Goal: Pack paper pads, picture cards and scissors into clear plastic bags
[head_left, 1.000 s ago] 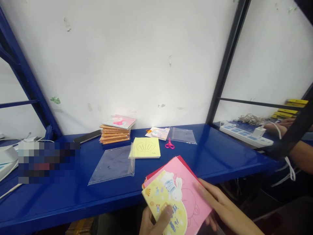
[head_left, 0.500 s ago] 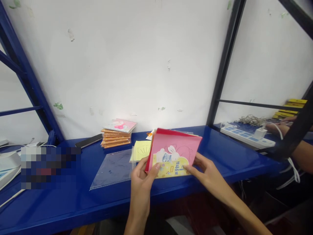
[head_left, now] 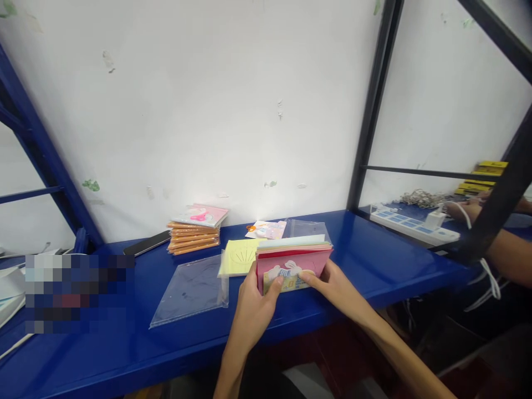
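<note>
Two bare hands hold a paper stack [head_left: 299,257] upright on its lower edge on a blue shelf [head_left: 374,260], near the shelf's front rim and in front of a white wall. The left hand [head_left: 252,305] pinches the stack's left end, thumb pressed on the pink front sheet with its rabbit picture and fingers curled out of sight behind. The right hand [head_left: 334,285] closes on the lower right corner in the same way, thumb in front, the remaining fingers tucked round the back. The sheets' top edges show pale green, cream, red and pink.

Just left of the stack lies a yellow pad [head_left: 240,258], and beside that a clear sleeve [head_left: 191,288] flat on the shelf. Farther back sit a pile of orange packets [head_left: 194,235], a dark phone [head_left: 147,243], a small printed card [head_left: 268,229] and a second clear bag [head_left: 311,228]. At far right, beyond a black post, another person's arm [head_left: 509,256] rests near a white power strip [head_left: 409,224].
</note>
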`<state>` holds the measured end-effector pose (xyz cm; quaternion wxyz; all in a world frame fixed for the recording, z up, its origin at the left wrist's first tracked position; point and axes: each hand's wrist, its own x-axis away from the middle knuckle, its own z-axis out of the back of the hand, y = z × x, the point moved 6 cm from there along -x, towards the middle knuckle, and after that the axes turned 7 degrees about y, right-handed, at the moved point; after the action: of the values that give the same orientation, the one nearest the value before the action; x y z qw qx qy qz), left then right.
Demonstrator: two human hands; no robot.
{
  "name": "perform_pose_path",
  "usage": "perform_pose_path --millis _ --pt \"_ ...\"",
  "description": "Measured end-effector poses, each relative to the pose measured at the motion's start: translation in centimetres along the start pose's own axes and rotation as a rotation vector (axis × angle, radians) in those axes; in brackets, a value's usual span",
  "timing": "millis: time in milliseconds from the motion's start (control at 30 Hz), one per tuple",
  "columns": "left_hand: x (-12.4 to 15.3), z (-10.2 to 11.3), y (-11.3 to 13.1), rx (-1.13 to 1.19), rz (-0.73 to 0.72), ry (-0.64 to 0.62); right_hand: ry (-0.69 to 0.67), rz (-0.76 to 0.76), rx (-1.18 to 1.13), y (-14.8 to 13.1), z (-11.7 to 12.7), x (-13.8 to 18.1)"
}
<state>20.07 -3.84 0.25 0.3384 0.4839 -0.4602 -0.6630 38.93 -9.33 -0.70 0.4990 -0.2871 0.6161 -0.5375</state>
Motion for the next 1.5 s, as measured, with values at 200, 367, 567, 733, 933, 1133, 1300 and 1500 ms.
perform_pose_path --millis 200,367,567,733,933,1133,1300,1500 --pt "-0.3 -0.5 -0.1 0.039 0.072 0.002 0.208 0.007 -0.234 -1.8 0.4 -0.4" --pt "-0.4 -1.0 1.1 0.054 -0.008 0.053 0.283 0.053 -0.163 -2.4 0.0 -0.6" --pt "-0.5 -2.3 0.9 0.064 -0.064 0.159 0.315 0.023 -0.135 -1.2 0.4 -1.0" --pt "-0.3 -2.3 0.0 0.392 0.07 0.281 0.088 0.01 -0.198 -0.9 1.1 -0.6" --pt "1.0 -3.6 0.1 0.814 0.259 0.26 0.118 -0.106 -0.294 -0.9 0.8 0.6" --pt "0.2 1.0 1.3 0.485 0.044 0.289 0.112 0.053 -0.118 -3.6 2.4 -0.6" --pt "-0.2 1.4 1.6 0.227 -0.013 0.175 -0.023 0.054 -0.033 -4.1 1.8 -0.6" --pt "0.7 -1.1 1.2 0.19 -0.002 0.158 0.08 -0.081 -0.238 -2.5 -1.4 0.8"
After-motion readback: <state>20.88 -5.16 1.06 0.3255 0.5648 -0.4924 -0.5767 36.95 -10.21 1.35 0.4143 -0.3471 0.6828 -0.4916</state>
